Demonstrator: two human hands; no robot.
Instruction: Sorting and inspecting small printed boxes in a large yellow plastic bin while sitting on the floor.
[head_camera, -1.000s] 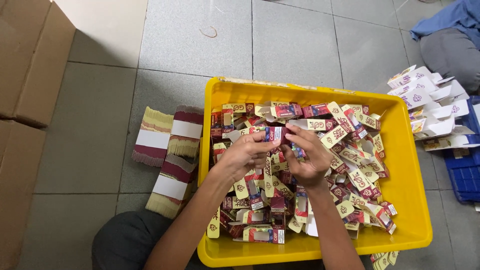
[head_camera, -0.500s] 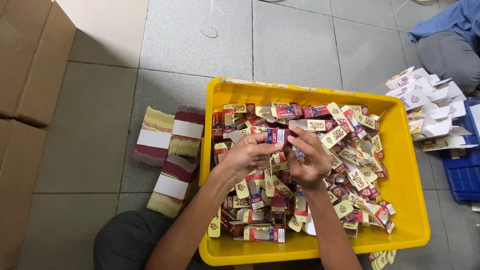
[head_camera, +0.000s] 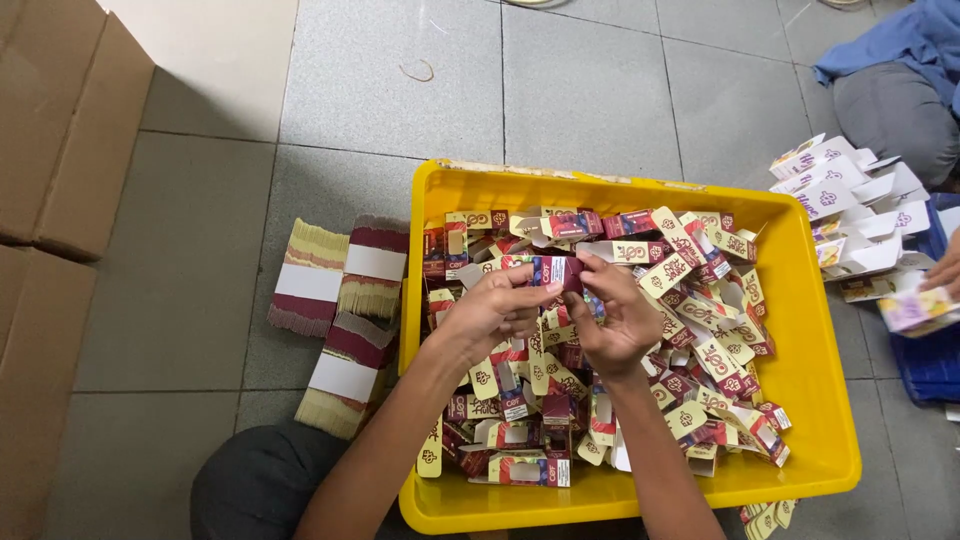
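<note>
Banded stacks of flat maroon-and-cream cartons (head_camera: 340, 320) lie as before on the floor by the yellow crate's (head_camera: 820, 400) left wall. Over the crate's middle, the left hand (head_camera: 490, 312) and right hand (head_camera: 615, 315) still pinch one small maroon carton (head_camera: 556, 271) between closed fingertips, above loose folded cartons (head_camera: 700, 340). Newly at the right edge, another person's hand (head_camera: 943, 272) holds a pale purple carton (head_camera: 915, 308).

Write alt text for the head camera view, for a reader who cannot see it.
Seen from above, a left hand and right hand together hold a small maroon carton over a yellow crate piled with folded cartons. Banded stacks of flat cartons lie on the grey tiled floor beside it.
</note>
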